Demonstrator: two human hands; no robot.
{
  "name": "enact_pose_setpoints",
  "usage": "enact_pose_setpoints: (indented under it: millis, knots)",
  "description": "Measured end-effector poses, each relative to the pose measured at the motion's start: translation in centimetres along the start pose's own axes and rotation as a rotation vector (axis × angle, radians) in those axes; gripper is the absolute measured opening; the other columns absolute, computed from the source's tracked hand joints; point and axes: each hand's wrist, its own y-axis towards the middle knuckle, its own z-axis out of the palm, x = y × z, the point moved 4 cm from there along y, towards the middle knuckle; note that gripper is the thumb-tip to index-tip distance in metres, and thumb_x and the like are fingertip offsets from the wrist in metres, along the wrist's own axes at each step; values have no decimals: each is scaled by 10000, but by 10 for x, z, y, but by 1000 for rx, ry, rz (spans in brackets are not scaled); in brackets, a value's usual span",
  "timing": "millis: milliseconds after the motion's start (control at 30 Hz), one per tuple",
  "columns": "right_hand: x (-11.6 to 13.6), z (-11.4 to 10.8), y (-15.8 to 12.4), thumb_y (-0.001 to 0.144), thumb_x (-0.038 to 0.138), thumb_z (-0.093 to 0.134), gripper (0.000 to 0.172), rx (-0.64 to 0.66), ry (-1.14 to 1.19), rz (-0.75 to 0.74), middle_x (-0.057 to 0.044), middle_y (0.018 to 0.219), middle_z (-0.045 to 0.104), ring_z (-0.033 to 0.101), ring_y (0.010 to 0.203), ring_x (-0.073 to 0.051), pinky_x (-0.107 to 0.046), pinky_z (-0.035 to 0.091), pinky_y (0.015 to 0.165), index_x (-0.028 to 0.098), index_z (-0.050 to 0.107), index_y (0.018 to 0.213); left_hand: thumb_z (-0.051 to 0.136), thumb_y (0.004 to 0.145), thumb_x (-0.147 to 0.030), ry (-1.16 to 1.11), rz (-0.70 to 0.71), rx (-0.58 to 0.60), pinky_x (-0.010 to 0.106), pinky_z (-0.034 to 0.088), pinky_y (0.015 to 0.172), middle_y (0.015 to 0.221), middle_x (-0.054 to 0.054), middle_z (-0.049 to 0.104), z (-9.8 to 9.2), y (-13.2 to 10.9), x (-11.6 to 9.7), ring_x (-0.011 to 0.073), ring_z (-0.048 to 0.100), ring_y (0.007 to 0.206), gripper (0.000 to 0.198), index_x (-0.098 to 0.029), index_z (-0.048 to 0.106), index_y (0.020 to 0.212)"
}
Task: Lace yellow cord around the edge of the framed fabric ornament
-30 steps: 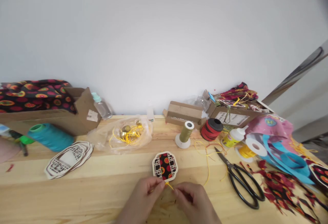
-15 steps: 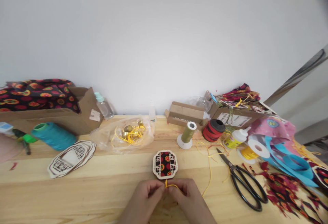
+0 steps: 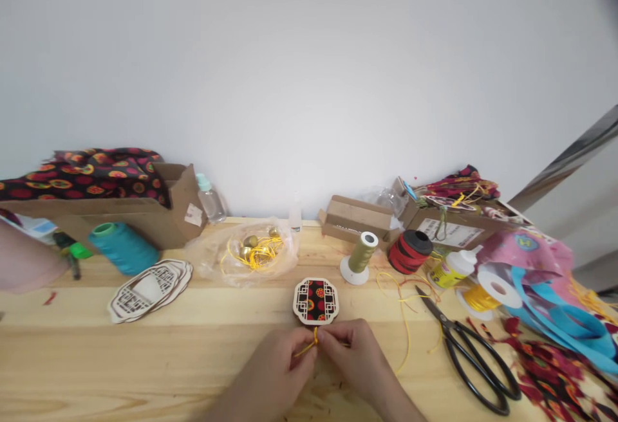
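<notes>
A small wooden lattice ornament (image 3: 316, 300) with a red-and-black fabric centre lies flat on the wooden table (image 3: 145, 357). A thin yellow cord (image 3: 313, 341) runs from its near edge. My left hand (image 3: 284, 364) and my right hand (image 3: 355, 354) meet just below the ornament, both pinched on the yellow cord, fingertips almost touching. More yellow cord (image 3: 404, 306) trails off to the right toward the scissors.
Black scissors (image 3: 470, 354) lie to the right. Behind stand an olive thread spool (image 3: 360, 256), a red-and-black spool (image 3: 410, 249), a glue bottle (image 3: 451, 269) and a yellow cord reel (image 3: 485, 292). A bag of gold bells (image 3: 253, 251), lattice cutouts (image 3: 149, 287), a teal cone (image 3: 123, 248) and cardboard boxes (image 3: 135, 216) sit left.
My hands have closed in together on the yellow cord right at the ornament's near edge. The view has shifted a little, so everything on the table appears further right.
</notes>
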Motion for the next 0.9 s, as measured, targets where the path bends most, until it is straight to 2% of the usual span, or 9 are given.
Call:
enact_pose_setpoints:
  millis: [133, 233, 433, 500, 700, 800, 900]
  knots:
    - [5, -2, 5, 710, 202, 399, 297, -22, -164, -91, 46, 494, 216, 220, 490, -68, -180, 148, 411, 127, 452, 427, 392, 728, -305, 42, 11, -32, 204, 317, 509, 582, 3, 593, -3, 4, 2, 145, 476, 542, 290, -152, 630, 667]
    - [10, -5, 9, 702, 192, 401, 291, 27, -261, -145, 46, 490, 208, 214, 479, -66, -180, 132, 402, 134, 440, 419, 400, 717, -308, 24, 8, -40, 202, 286, 490, 507, -21, 516, -5, 8, 6, 126, 417, 499, 290, -143, 602, 591]
    - [15, -10, 12, 714, 204, 414, 286, 129, -238, -186, 47, 488, 226, 205, 475, -68, -177, 139, 398, 138, 486, 446, 390, 689, -263, -93, -32, -11, 203, 178, 442, 458, -73, 245, -7, 16, 17, 86, 237, 458, 255, -172, 423, 452]
    - [13, -9, 11, 720, 202, 414, 281, 137, -240, -222, 47, 473, 262, 221, 474, -70, -171, 163, 398, 140, 513, 464, 371, 690, -253, -93, -31, -6, 209, 152, 436, 468, -73, 208, -7, 17, 19, 83, 210, 458, 251, -182, 369, 448]
    - [8, -10, 6, 757, 235, 413, 287, -15, -435, -321, 43, 444, 425, 318, 442, -72, -165, 221, 410, 156, 595, 549, 377, 729, -302, -131, -13, 27, 208, 144, 434, 498, -68, 210, -3, 16, 23, 84, 196, 485, 284, -186, 324, 475]
    - [12, -12, 3, 779, 240, 404, 260, -84, -558, -351, 25, 511, 542, 411, 460, -84, -173, 272, 448, 182, 616, 638, 364, 757, -355, -138, 6, 46, 200, 154, 433, 512, -66, 218, -3, 14, 24, 85, 202, 486, 311, -173, 399, 507]
    - [16, -12, 2, 805, 248, 379, 274, -118, -630, -362, 11, 554, 592, 474, 480, -93, -178, 297, 473, 199, 605, 658, 360, 766, -383, -133, 9, 31, 188, 194, 448, 523, -61, 260, -4, 14, 23, 92, 238, 504, 331, -158, 489, 561]
